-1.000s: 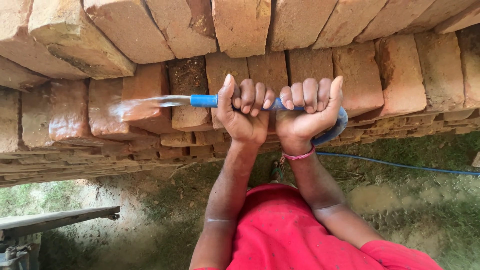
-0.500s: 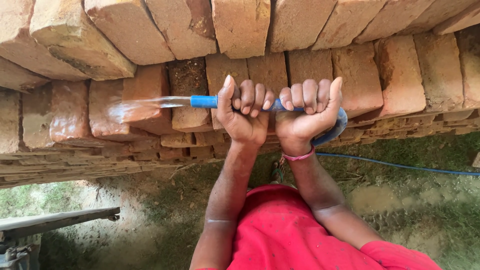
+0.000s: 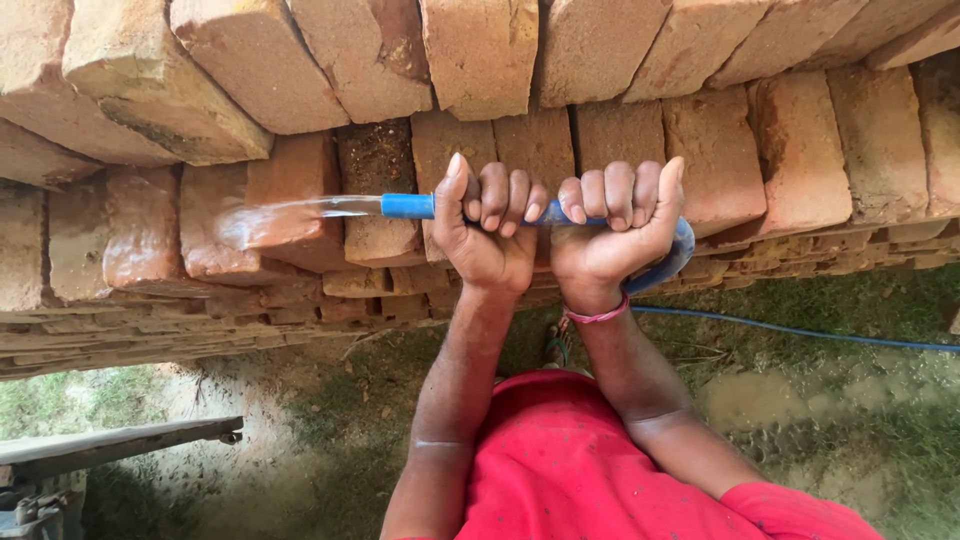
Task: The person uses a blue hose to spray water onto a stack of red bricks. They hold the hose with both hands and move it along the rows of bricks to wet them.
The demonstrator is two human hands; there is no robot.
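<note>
1. A stack of bricks [image 3: 560,60] fills the upper part of the view, just beyond the fingers; some bricks to the left of the fingers are dark and glossy with wet.
2. The ground [image 3: 820,400] lies on the wrist side of both hands, part grass and part mud.
3. A red shirt [image 3: 600,470] covers the person's body at the lower edge, and both bare forearms rise from it toward the bricks.
4. A grey plank [image 3: 120,445] lies well apart from the fingers, at the lower left.
5. The blue hose [image 3: 405,206] runs straight through both fists; its open end sticks out just past the left fingers, and its long tail bends around beside the right fist and trails away over the ground to the right.
6. The left hand [image 3: 485,235] is a closed fist, fingers [image 3: 495,195] wrapped fully around the hose, thumb up along the side.
7. The right hand [image 3: 615,230] sits just beside it, touching or nearly so, fingers curled tight on the same hose where it bends.
8. Water [image 3: 300,210] shoots from the hose end, striking the bricks left of the fingers.
9. A pink band [image 3: 598,316] circles the right wrist.
</note>
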